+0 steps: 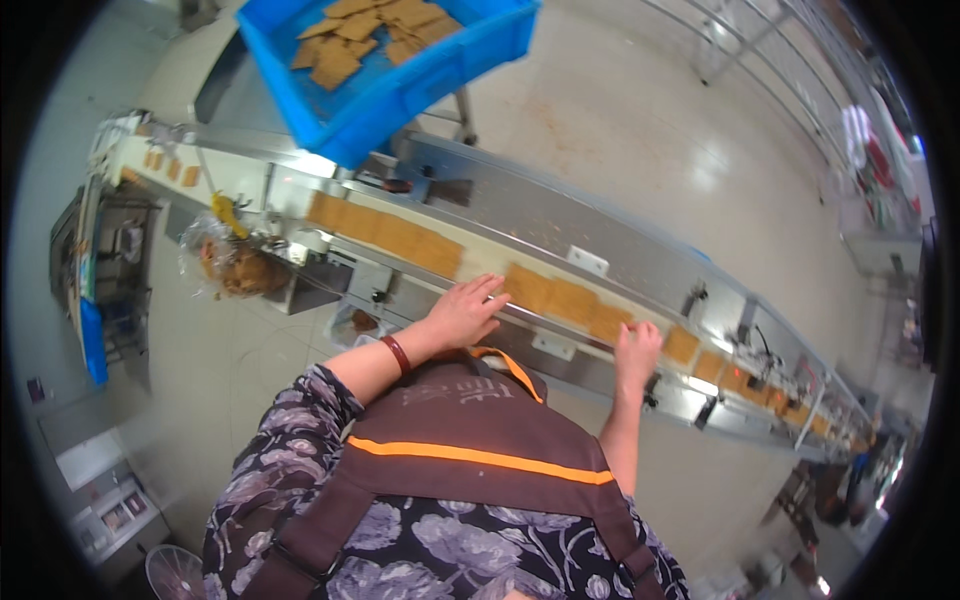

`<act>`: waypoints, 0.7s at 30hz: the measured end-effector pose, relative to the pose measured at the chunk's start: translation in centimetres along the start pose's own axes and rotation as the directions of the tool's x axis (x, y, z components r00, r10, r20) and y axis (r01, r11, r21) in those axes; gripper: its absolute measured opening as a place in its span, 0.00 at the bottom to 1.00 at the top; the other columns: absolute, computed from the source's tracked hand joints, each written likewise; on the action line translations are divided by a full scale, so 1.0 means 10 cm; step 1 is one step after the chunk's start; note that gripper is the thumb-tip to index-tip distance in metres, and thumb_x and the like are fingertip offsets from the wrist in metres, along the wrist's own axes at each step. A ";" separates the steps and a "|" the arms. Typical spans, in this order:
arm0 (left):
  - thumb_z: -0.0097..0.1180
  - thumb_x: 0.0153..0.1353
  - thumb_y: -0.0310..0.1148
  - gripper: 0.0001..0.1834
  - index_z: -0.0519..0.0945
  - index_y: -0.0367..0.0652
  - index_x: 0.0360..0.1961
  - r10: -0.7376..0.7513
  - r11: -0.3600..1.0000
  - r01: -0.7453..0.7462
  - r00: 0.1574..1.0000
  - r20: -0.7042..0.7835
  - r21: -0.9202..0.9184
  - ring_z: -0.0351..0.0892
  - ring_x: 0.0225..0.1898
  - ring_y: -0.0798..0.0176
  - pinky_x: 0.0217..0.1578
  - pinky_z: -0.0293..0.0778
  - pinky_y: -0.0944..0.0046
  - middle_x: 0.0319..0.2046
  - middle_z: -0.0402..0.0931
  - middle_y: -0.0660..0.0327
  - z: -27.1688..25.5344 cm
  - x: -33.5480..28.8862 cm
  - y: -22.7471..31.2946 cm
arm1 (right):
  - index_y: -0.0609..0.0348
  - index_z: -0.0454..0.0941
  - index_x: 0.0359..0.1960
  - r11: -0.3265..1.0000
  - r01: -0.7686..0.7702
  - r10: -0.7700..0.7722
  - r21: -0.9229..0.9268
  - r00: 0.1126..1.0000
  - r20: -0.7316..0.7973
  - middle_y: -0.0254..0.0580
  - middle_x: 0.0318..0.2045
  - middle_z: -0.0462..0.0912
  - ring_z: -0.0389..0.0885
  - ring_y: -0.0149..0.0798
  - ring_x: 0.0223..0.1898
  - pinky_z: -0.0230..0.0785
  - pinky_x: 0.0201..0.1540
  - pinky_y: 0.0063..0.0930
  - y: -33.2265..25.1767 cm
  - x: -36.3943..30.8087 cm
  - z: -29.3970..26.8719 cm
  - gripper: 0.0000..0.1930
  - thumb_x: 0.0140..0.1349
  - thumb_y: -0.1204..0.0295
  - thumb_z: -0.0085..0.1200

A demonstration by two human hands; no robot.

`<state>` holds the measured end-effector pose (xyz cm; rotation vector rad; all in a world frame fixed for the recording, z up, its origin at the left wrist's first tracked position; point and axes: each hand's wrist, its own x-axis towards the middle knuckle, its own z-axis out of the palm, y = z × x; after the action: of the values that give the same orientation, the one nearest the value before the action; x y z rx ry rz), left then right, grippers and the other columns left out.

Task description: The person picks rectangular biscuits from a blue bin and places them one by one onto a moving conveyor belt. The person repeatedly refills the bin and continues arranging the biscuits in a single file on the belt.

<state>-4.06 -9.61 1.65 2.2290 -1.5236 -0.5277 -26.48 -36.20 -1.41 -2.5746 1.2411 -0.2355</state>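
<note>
Head view: left hand (468,312) hangs half-open, empty; right hand (637,352) curls, grip unclear, near flat tan squares (528,287) on cream conveyor (482,264).

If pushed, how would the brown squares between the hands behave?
The brown squares would probably slide, not roll: they lie flat on the white belt. They may be brittle, judging by the crumb-speckled steel surface alongside.

The person wears a dark brown cloth apron (530,435) with wide straps (325,520), a bright orange band (480,459) at six o'clock and faint pale printed marks (455,393). Under it is a black blouse (395,555) with grey-lilac flowers (465,543), its left sleeve (285,435) at eight o'clock. A narrow reddish-brown bracelet (397,354) goes around the left wrist (420,340).
</note>
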 end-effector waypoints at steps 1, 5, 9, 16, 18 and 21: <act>0.61 0.54 0.35 0.25 0.73 0.45 0.54 -0.037 0.999 0.037 0.999 -0.029 0.008 0.61 0.64 0.49 0.59 0.65 0.51 0.61 0.64 0.51 -0.11 -0.07 -0.02 | 0.56 0.78 0.30 0.998 -0.014 0.010 0.057 0.998 0.062 0.45 0.43 0.78 0.73 0.50 0.46 0.68 0.48 0.41 0.00 0.05 -0.02 0.07 0.56 0.67 0.60; 0.62 0.52 0.32 0.25 0.74 0.44 0.53 -0.074 0.992 0.098 0.966 -0.248 0.085 0.64 0.62 0.47 0.59 0.66 0.51 0.59 0.66 0.50 -0.85 -0.05 -0.23 | 0.62 0.77 0.35 0.957 0.063 -0.130 0.284 0.966 0.224 0.49 0.34 0.80 0.79 0.46 0.34 0.72 0.39 0.38 -0.13 0.32 0.05 0.09 0.57 0.69 0.57; 0.60 0.54 0.27 0.20 0.75 0.43 0.50 -0.068 0.984 0.165 0.699 -0.712 0.068 0.69 0.57 0.47 0.56 0.68 0.53 0.54 0.71 0.51 -2.09 0.20 -0.78 | 0.58 0.77 0.38 0.946 0.118 -0.202 0.301 0.942 0.266 0.46 0.35 0.80 0.80 0.46 0.33 0.73 0.37 0.38 -0.62 0.53 -0.08 0.10 0.57 0.68 0.58; 0.66 0.49 0.41 0.37 0.68 0.38 0.58 -0.547 0.776 0.631 0.688 -0.477 0.020 0.73 0.55 0.49 0.55 0.69 0.55 0.56 0.71 0.46 -3.45 1.00 -3.25 | 0.60 0.77 0.40 0.940 0.147 -0.245 0.309 0.918 0.311 0.47 0.36 0.80 0.81 0.44 0.33 0.73 0.38 0.36 -1.25 0.36 -0.03 0.12 0.57 0.69 0.59; 0.71 0.42 0.46 0.48 0.63 0.35 0.62 -0.704 0.634 0.741 0.671 -0.232 0.220 0.70 0.59 0.47 0.58 0.67 0.54 0.59 0.68 0.44 -3.58 1.20 -3.64 | 0.62 0.77 0.40 0.947 0.115 -0.214 0.300 0.923 0.321 0.47 0.36 0.81 0.82 0.44 0.32 0.73 0.38 0.35 -1.32 0.21 0.00 0.12 0.56 0.70 0.59; 0.71 0.41 0.54 0.64 0.44 0.44 0.72 -0.866 0.483 0.846 0.500 -0.020 0.224 0.61 0.66 0.49 0.62 0.63 0.56 0.67 0.58 0.49 -3.47 1.53 -3.94 | 0.62 0.77 0.40 0.966 0.030 -0.119 0.257 0.933 0.340 0.47 0.36 0.81 0.82 0.43 0.32 0.73 0.38 0.35 -1.33 -0.04 0.06 0.12 0.56 0.70 0.60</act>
<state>49.93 -7.15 9.69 3.0995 -0.3219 -0.7730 -16.75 -27.85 2.21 -2.3184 0.9193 0.0555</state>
